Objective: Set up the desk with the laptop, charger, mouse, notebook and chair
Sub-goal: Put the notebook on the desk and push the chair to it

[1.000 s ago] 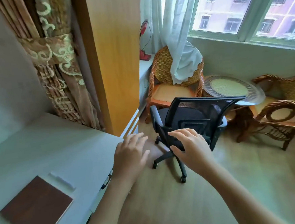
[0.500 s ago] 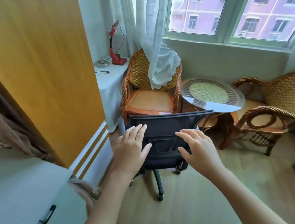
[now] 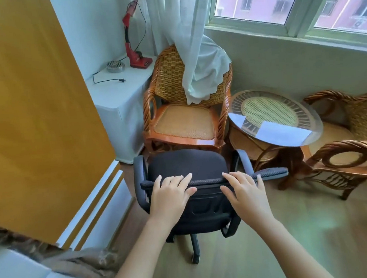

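The black office chair (image 3: 186,162) stands on the wood floor in front of me, its seat facing away towards the window. I look down on the top edge of its mesh backrest (image 3: 205,182). My left hand (image 3: 171,196) lies over that edge at the left, fingers across the rim and thumb on the near face. My right hand (image 3: 246,193) holds the same edge to the right in the same way. A corner of the white desk (image 3: 13,273) shows at the bottom left. Laptop, charger, mouse and notebook are out of view.
A rattan armchair (image 3: 183,121) stands right behind the office chair. A round glass-topped table (image 3: 273,118) and a second rattan chair (image 3: 354,147) are to its right. A tall wooden panel (image 3: 33,106) stands at left, and a white cabinet (image 3: 117,95) carries a red lamp (image 3: 135,44). Open floor lies at lower right.
I have turned away from the desk and come up to the chair. Both hands went from hovering in the air to resting on the top edge of its backrest.
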Demonstrator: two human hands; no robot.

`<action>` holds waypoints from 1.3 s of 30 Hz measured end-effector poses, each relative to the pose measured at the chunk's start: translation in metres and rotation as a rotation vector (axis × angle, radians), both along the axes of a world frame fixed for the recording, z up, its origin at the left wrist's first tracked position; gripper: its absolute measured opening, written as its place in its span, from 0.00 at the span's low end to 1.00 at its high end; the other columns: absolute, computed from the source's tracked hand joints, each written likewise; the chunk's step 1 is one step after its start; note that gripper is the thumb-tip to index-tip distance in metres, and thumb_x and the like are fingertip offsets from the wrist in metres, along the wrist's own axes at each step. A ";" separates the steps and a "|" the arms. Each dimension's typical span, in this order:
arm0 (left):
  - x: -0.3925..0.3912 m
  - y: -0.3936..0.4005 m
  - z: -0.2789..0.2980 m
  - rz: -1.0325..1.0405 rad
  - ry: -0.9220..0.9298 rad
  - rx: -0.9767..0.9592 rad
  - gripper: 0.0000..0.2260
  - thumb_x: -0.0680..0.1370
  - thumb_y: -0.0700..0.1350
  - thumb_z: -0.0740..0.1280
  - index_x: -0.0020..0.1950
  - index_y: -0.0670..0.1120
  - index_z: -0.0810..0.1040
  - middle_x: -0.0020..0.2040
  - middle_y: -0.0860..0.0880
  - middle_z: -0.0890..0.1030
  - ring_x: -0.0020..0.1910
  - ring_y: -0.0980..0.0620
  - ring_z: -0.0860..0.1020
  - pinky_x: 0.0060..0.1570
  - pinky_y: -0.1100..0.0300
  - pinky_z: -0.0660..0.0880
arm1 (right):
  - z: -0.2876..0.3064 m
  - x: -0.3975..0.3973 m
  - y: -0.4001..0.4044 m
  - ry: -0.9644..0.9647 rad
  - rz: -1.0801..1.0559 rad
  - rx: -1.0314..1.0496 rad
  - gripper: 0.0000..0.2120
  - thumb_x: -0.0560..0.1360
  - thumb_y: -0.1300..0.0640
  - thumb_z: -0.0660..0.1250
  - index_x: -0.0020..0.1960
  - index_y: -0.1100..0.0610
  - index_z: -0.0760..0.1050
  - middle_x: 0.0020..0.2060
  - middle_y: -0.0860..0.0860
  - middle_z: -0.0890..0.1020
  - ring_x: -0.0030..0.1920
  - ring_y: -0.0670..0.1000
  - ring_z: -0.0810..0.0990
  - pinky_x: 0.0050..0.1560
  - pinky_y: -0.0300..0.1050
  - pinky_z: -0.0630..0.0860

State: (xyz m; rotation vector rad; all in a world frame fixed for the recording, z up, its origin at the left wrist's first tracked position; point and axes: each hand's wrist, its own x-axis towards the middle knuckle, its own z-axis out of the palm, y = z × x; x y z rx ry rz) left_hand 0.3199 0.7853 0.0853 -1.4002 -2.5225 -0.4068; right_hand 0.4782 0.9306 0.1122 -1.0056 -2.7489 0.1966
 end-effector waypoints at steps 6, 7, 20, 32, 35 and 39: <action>0.002 -0.003 -0.012 -0.008 0.029 0.014 0.26 0.81 0.62 0.46 0.59 0.53 0.80 0.38 0.53 0.79 0.37 0.49 0.76 0.43 0.53 0.75 | -0.011 0.002 0.006 0.115 -0.014 -0.008 0.18 0.77 0.46 0.55 0.57 0.49 0.79 0.47 0.45 0.81 0.51 0.51 0.78 0.68 0.64 0.62; 0.004 -0.006 -0.013 -0.006 0.035 0.021 0.26 0.81 0.62 0.46 0.58 0.53 0.80 0.38 0.52 0.78 0.37 0.49 0.76 0.42 0.54 0.74 | -0.011 0.003 0.004 0.115 -0.009 -0.005 0.19 0.77 0.46 0.54 0.56 0.49 0.80 0.46 0.46 0.81 0.49 0.52 0.78 0.66 0.65 0.64; 0.059 -0.062 -0.005 0.078 -0.095 -0.063 0.25 0.80 0.62 0.46 0.55 0.52 0.79 0.41 0.52 0.79 0.41 0.48 0.77 0.51 0.51 0.73 | -0.004 0.047 -0.036 0.010 0.149 -0.044 0.11 0.76 0.45 0.63 0.52 0.48 0.80 0.44 0.48 0.82 0.48 0.54 0.78 0.62 0.66 0.67; 0.197 -0.121 0.004 0.274 -0.266 -0.100 0.16 0.81 0.56 0.55 0.64 0.54 0.74 0.54 0.50 0.79 0.57 0.48 0.73 0.70 0.50 0.56 | -0.002 0.147 -0.070 -0.041 0.368 -0.077 0.14 0.79 0.48 0.59 0.59 0.51 0.77 0.50 0.51 0.80 0.55 0.56 0.73 0.67 0.64 0.60; 0.244 -0.124 0.004 0.299 -0.286 -0.092 0.16 0.82 0.56 0.56 0.66 0.54 0.72 0.55 0.51 0.78 0.57 0.49 0.72 0.65 0.53 0.59 | 0.002 0.177 -0.063 -0.051 0.404 -0.099 0.14 0.78 0.47 0.60 0.57 0.51 0.78 0.49 0.51 0.80 0.55 0.55 0.73 0.65 0.62 0.63; 0.298 -0.130 0.005 0.330 -0.294 -0.103 0.16 0.82 0.56 0.54 0.67 0.56 0.71 0.56 0.52 0.77 0.57 0.49 0.72 0.61 0.54 0.60 | 0.006 0.214 -0.069 -0.053 0.411 -0.085 0.13 0.77 0.46 0.60 0.52 0.51 0.80 0.45 0.51 0.78 0.51 0.55 0.73 0.61 0.59 0.64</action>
